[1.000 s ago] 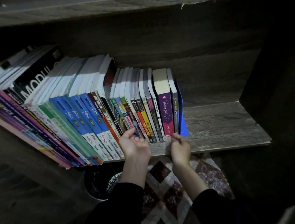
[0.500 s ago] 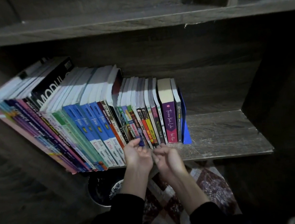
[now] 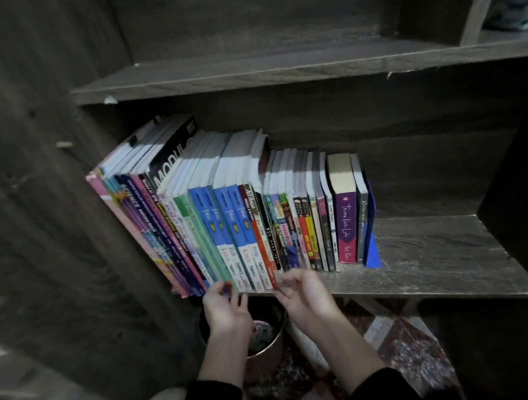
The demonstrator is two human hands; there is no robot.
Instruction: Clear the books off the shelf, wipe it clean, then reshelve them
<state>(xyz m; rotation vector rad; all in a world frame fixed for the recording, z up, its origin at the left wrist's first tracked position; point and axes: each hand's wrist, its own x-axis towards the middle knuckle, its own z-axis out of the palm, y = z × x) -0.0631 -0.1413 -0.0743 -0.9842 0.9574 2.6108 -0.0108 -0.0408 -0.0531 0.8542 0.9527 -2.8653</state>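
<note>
Head view: books (image 3: 242,222) all standing on the shelf (image 3: 427,260); left hand (image 3: 225,307) fingers the spine feet, grip unclear, right hand (image 3: 303,297) loose and empty. Best clamp a batch between both palms.

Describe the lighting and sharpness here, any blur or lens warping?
Head view: dim, light catches the books along tops and spines, the shelf goes near black at the back; left hand and right hand are motion-smeared, the purple book reads clearly; wide-angle distortion likely exaggerates the books' leftward lean.
</note>
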